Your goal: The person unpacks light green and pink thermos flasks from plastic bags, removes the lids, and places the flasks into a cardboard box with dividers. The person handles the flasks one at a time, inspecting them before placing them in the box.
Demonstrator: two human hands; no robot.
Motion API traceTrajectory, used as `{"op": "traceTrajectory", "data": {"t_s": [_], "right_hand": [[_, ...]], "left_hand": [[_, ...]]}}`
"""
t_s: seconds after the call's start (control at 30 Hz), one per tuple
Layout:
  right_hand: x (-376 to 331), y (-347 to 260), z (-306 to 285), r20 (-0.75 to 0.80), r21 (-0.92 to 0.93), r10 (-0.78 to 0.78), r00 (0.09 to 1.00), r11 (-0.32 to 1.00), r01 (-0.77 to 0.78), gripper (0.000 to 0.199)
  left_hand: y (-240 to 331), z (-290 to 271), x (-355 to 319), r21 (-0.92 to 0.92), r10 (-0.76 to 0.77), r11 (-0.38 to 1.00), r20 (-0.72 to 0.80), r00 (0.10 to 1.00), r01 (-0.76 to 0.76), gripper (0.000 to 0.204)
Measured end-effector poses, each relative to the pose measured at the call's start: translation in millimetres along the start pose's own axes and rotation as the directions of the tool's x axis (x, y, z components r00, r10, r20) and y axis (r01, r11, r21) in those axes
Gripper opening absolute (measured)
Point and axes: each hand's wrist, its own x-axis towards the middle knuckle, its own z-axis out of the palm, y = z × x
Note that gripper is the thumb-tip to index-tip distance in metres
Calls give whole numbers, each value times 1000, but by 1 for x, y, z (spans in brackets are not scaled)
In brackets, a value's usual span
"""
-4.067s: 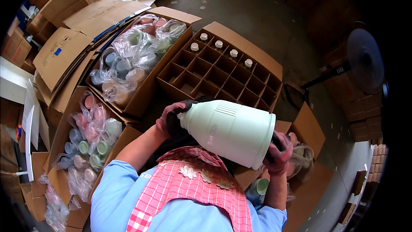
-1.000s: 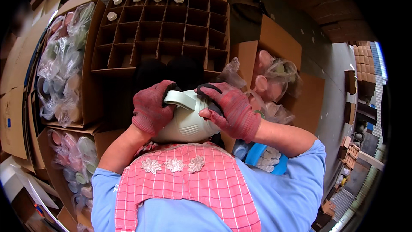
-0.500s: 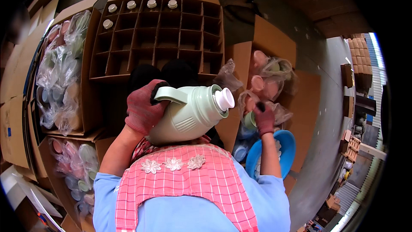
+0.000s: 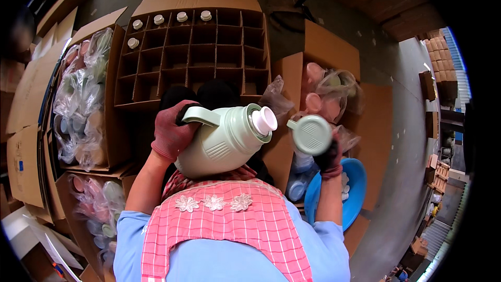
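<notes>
In a dark red work glove, my left hand (image 4: 175, 129) grips the handle of a pale green thermos jug (image 4: 219, 143). The jug is tilted over my lap, its mouth toward the right, with a white stopper (image 4: 265, 120) seated in the neck. My right hand (image 4: 330, 157), gloved too, holds a matching green cup-shaped lid (image 4: 311, 134) with a small handle, its ribbed top in view. The lid is apart from the jug, a short way right of the stopper. The fingers of my right hand are partly hidden behind the lid.
Ahead stands a divided carton (image 4: 190, 47) with several white-topped items in its far and left cells. A right-hand carton (image 4: 315, 42) holds bagged pink and green lids; a blue basin (image 4: 357, 198) of white pieces sits beside it. Cartons of bagged lids (image 4: 78, 125) stand at left.
My right hand has lifted the green lid out of the right-hand carton and moved it up and left toward the jug. My left hand still holds the jug, almost unmoved.
</notes>
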Motion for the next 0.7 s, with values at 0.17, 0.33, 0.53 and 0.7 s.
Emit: {"op": "traceTrajectory", "data": {"t_s": [0.17,0.33,0.53,0.7], "right_hand": [[2,12,114,591,92,161,790,960,-264,48],[15,2,194,356,-415,154,922,910,9,33],[33,-10,237,144,-675,337,931,721,-156,34],[46,-10,242,358,-745,-160,920,545,385,41]], "left_hand": [[-4,-3,1,-159,43,987,77,996,-30,22],[-9,-10,-8,-213,49,976,41,998,-39,23],[-11,-16,-12,-170,121,979,33,992,-114,24],[-17,-20,-16,-205,82,976,8,997,-78,24]]}}
